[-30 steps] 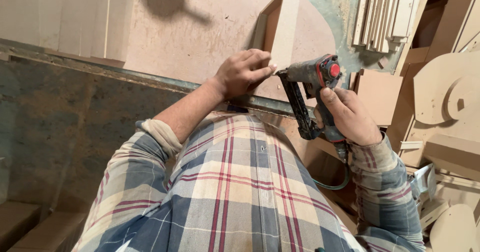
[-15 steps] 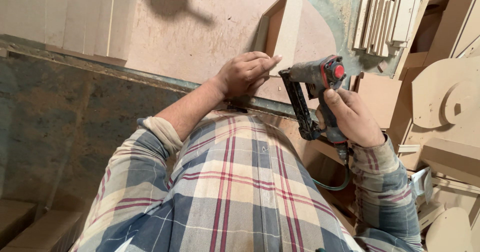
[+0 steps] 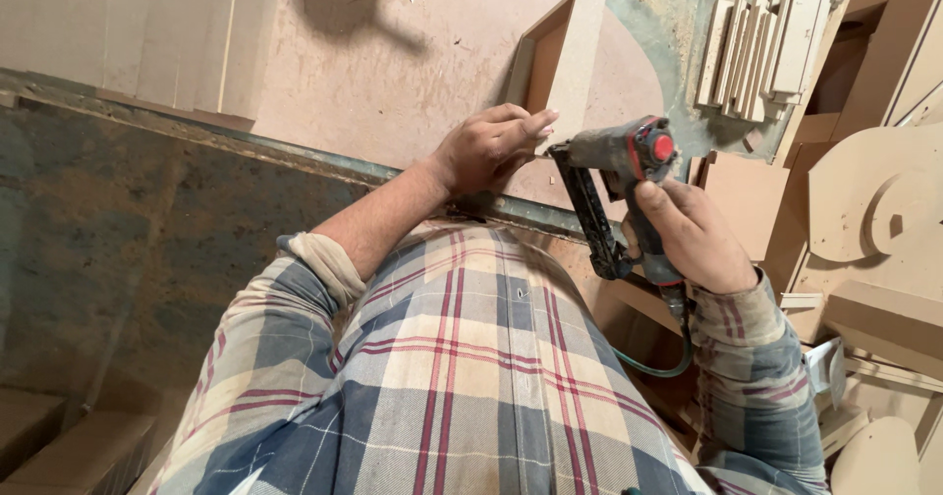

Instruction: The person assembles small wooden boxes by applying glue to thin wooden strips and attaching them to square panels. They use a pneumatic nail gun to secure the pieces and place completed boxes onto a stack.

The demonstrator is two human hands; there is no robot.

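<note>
The board [image 3: 575, 58] is pressed down by the left hand [image 3: 486, 146], fingers flat on its near end. The nail gun [image 3: 614, 186], gripped by the right hand [image 3: 693, 240], has been moved closer, its nose now just beside those fingers.

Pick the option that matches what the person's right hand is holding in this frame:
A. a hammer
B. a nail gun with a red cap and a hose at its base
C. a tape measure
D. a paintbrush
B: the right hand grips the handle of a grey nail gun with a red cap, a green hose trailing below, while the left hand rests on the wooden frame piece.
</note>
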